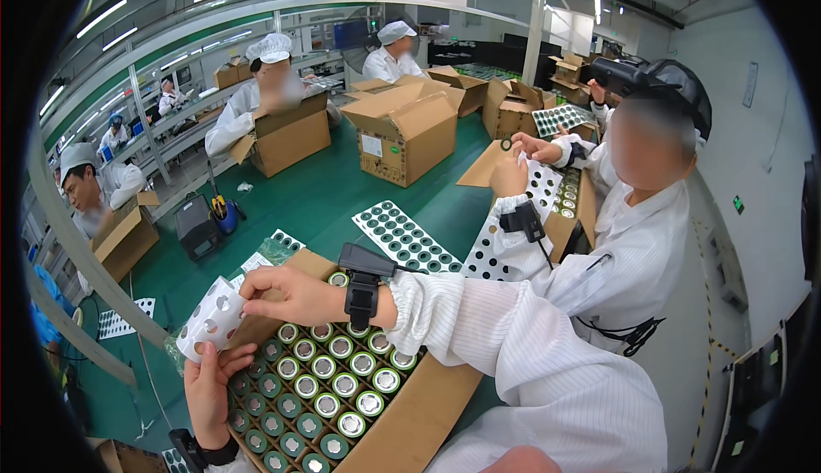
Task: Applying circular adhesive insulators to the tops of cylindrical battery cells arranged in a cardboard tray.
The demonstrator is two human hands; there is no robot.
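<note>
A white sheet with punched round holes (211, 321) is curled into a loose roll at the near left. My right hand (295, 295) reaches across and pinches its upper right edge between thumb and fingers. From below, my left hand (212, 392) grips the sheet's lower end. Both hands are over the left side of an open cardboard box (423, 409), which holds upright cylindrical battery cells (345, 385) in a cardboard divider grid. Cells on the left have dark green ring tops (291, 444); those on the right show bare metal ends with pale rims.
On the green table (312, 203), a white sheet of dark green rings (402, 238) lies beyond my box. A co-worker (637, 216) on the right handles a holed sheet over another cell box. Cardboard boxes (410, 144), a black device (198, 227) and a blue-handled tool (225, 214) stand farther back.
</note>
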